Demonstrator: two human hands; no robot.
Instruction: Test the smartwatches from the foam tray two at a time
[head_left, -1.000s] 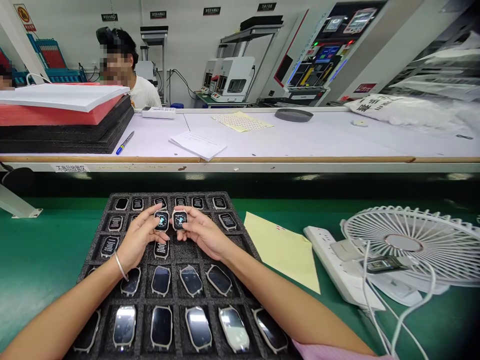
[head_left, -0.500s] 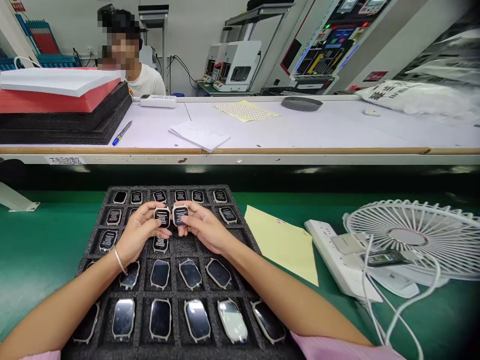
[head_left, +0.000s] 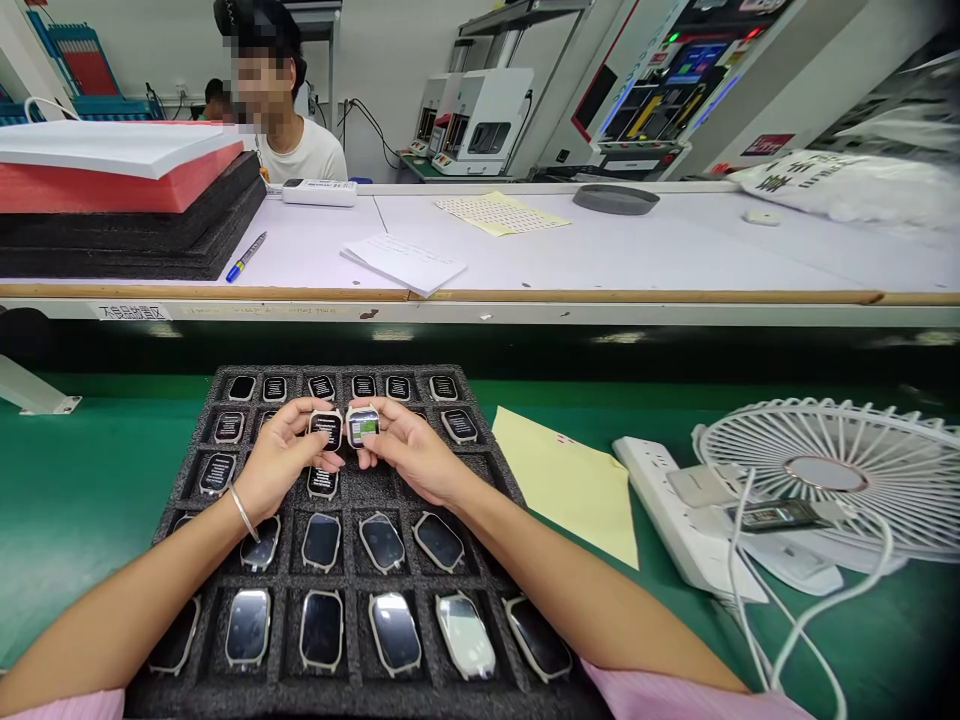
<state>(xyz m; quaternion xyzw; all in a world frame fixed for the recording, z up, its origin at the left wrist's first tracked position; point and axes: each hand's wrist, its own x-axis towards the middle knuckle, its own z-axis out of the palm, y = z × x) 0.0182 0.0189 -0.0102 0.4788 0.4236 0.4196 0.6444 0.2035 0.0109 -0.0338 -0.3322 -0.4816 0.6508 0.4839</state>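
My left hand (head_left: 289,452) grips a strapless smartwatch (head_left: 325,431) whose dark screen shows white lines of text; my thumb rests on its glass. Pinched in my right hand (head_left: 401,448) is a second smartwatch (head_left: 363,427), its screen lit with a green patch under my thumb. The two are held side by side, a small gap apart, above a black foam tray (head_left: 352,695). More watch cases fill many of its pockets: small ones with text screens at the back, larger dark ones (head_left: 321,632) in front. My hands and forearms hide some pockets.
Right of the tray lie a yellow sheet (head_left: 570,490), a white power strip (head_left: 667,520) and a white fan (head_left: 825,470) with cables. A raised shelf (head_left: 525,260) behind bears papers, a pen (head_left: 246,257) and stacked foam (head_left: 112,230). A person (head_left: 304,150) sits beyond it.
The screen of the watch in my right hand has gone from dark with text to a lit display with green. Both hands keep their hold. The person opposite has shifted slightly.
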